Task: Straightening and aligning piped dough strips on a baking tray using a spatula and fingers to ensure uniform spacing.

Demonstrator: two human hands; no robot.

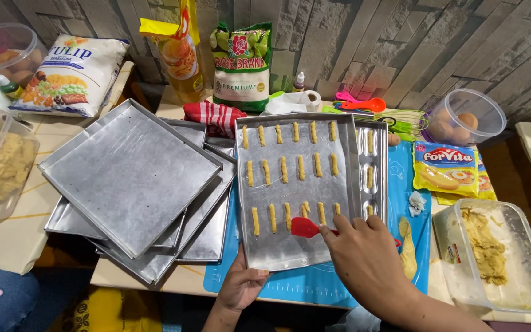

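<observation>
Third row of dough sticks (288,215) is going onto the baking tray (290,249). Right hand (364,249) is clamped on a red spatula (305,227), nudging one stick; left hand (241,286) is gripping the tray's near edge. Next up, probably fresh dough from the tub (493,258).
</observation>
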